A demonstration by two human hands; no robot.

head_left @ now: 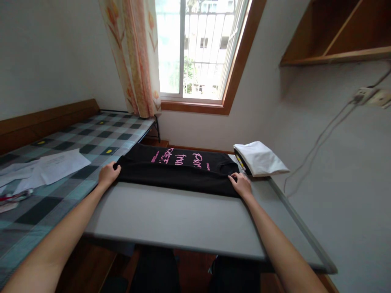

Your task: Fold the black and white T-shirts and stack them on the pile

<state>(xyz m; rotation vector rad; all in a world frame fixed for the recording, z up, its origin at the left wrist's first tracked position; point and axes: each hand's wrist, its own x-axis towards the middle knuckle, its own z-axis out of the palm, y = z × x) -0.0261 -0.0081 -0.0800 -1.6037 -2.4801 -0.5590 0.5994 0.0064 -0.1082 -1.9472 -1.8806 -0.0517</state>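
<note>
A black T-shirt (180,169) with pink lettering lies folded across the far part of a grey table (183,219). My left hand (108,174) grips the shirt's left end, fingers curled over the fabric. At the shirt's right end, my right hand (241,184) pinches the near corner. Both arms reach out over the table's bare near half.
A stack of folded clothes with a white one (259,158) on top sits at the table's far right. A checked bed (61,171) with white papers (45,167) runs along the left. A window and curtain are ahead; a wall with a cable (317,142) and a wooden shelf lies to the right.
</note>
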